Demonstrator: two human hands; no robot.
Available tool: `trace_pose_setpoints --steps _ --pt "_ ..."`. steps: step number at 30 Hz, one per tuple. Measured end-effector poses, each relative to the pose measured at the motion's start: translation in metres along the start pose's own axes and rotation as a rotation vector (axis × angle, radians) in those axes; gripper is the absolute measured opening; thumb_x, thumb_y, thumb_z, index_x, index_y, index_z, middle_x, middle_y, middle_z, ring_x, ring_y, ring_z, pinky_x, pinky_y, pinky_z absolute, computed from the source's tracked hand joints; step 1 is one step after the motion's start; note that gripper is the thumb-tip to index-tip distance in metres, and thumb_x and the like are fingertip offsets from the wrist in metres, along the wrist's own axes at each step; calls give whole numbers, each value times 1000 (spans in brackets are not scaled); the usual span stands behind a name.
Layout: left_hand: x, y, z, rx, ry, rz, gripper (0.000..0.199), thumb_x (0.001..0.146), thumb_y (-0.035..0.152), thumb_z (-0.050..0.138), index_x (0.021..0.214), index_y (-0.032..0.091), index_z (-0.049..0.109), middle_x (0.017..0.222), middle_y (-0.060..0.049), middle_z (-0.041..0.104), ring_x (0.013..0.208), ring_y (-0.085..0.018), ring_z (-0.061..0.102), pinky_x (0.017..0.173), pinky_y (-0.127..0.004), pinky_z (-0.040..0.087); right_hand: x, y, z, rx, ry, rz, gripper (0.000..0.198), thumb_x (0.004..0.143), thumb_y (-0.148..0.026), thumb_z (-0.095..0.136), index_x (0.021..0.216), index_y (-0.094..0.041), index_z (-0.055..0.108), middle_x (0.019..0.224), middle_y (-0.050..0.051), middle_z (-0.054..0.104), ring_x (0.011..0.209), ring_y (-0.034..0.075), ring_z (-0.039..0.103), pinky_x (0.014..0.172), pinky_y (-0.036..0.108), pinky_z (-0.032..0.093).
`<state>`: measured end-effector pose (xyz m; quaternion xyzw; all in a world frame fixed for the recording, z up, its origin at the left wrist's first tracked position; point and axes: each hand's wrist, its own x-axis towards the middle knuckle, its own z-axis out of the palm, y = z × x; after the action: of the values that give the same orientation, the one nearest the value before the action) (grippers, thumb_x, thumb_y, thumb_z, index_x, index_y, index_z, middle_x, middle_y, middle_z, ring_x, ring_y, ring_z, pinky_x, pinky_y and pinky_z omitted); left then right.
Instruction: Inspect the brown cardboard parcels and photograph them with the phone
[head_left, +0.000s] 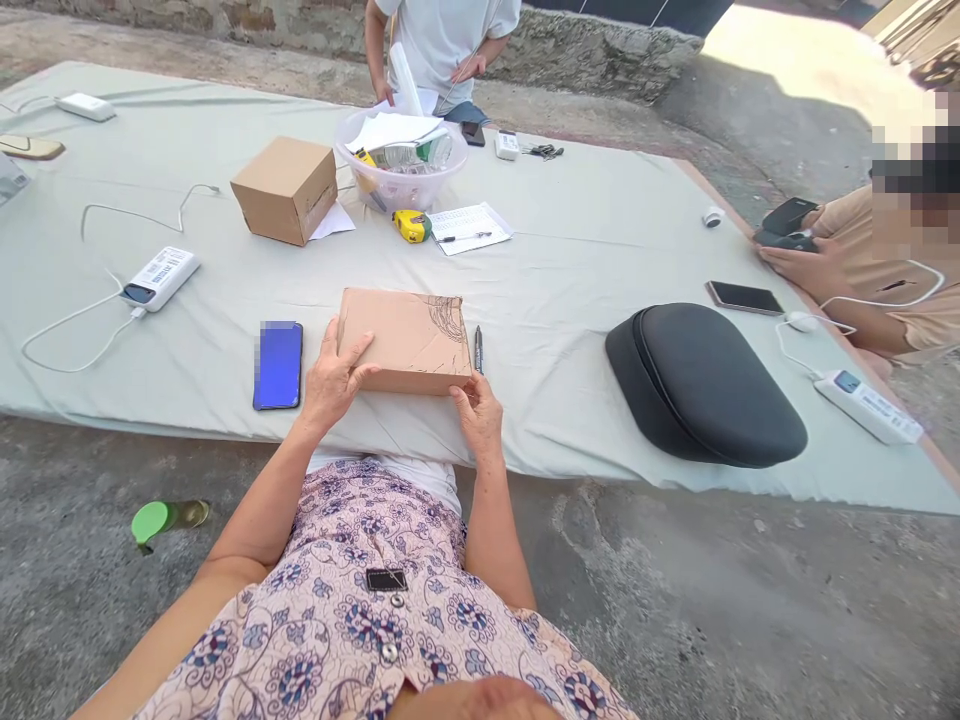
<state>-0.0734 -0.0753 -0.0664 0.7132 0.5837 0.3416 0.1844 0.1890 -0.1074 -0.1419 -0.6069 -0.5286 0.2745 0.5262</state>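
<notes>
Outdoors, on a cloth-covered tabletop, a flat cardboard box lies near the front edge, its long axis running left to right across the wearer. It sits directly between the two hands, so neither is clearly nearer. The left hand loosely grasps the left end, with fingers over the top; the right hand grips the near right corner, though how far its fingers wrap beneath is hard to tell. A marker lies just beside the box's right end.
</notes>
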Motion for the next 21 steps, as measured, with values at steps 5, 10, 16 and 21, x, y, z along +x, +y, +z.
trace_pose_setpoints --steps 5,10,16,21 --pt "-3 -4 -1 -140 63 -5 78 86 82 44 136 26 67 164 -14 39 155 -34 34 121 -48 40 -2 -20 -3 -47 78 -151 48 91 -57 61 119 -20 71 110 10 76 97 22 71 85 37 60" --pt "-7 -5 9 -340 75 -13 68 92 73 48 135 24 64 160 -16 43 156 -32 31 125 -50 32 1 -60 -14 -73 288 -411 29 94 -46 66 112 -25 72 103 6 72 100 22 67 91 41 57" --pt "-12 -2 26 -515 -50 -170 64 90 74 45 121 21 61 136 -14 64 130 -28 59 111 -45 47 12 -105 -15 -130 262 -667 15 94 -40 67 105 -32 73 104 4 67 110 25 65 104 50 55" --pt "-12 5 12 -480 76 -179 67 93 77 35 116 21 63 137 -14 64 136 -29 56 115 -44 43 15 -125 10 -216 142 -791 12 96 -38 65 101 -33 74 102 4 65 109 23 65 99 46 60"
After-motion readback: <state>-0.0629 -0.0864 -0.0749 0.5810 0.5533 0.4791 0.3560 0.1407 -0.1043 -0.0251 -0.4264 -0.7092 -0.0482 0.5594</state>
